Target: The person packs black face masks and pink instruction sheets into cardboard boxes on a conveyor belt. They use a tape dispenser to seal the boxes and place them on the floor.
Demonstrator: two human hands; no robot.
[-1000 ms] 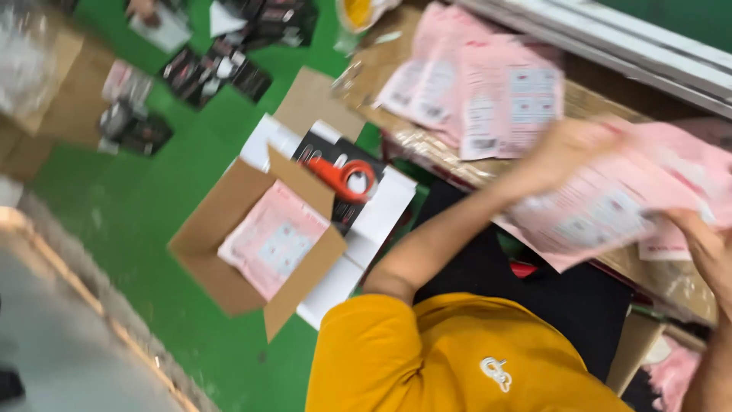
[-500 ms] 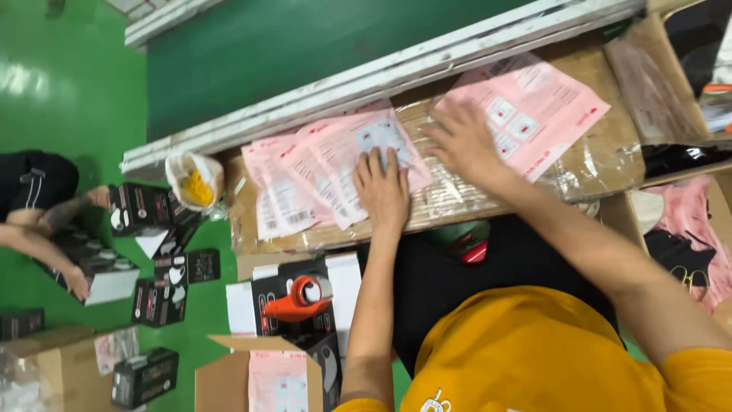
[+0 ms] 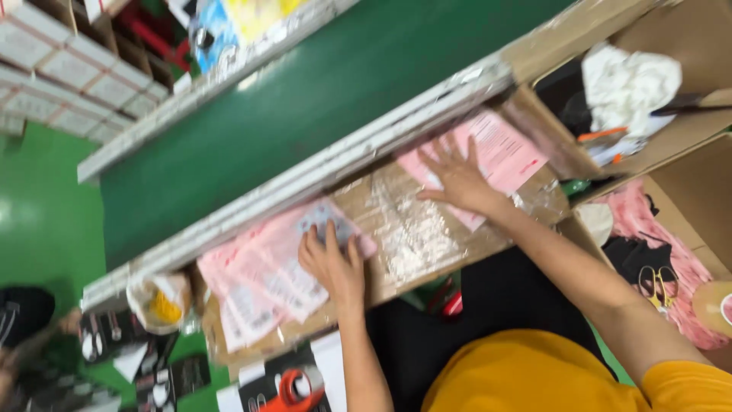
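My left hand [image 3: 333, 262] lies flat, fingers spread, on a fanned stack of pink printed sheets [image 3: 259, 278] at the left of a cardboard shelf covered in clear tape [image 3: 415, 229]. Further right, my right hand [image 3: 456, 179] presses flat on another stack of pink sheets [image 3: 503, 152]. Neither hand grips anything. I wear a yellow shirt [image 3: 534, 374].
A green conveyor belt [image 3: 305, 114] with a pale metal rail [image 3: 305, 179] runs behind the shelf. Boxes at right hold white cloth [image 3: 629, 84], pink fabric and yellow-handled scissors [image 3: 656, 286]. A red tape dispenser [image 3: 293, 385] sits below. Another person's hand [image 3: 15, 358] shows at far left.
The view has tilted and shifted. My hands have moved apart, sliding the two pink stacks away from each other along the shelf, leaving bare taped cardboard between them.
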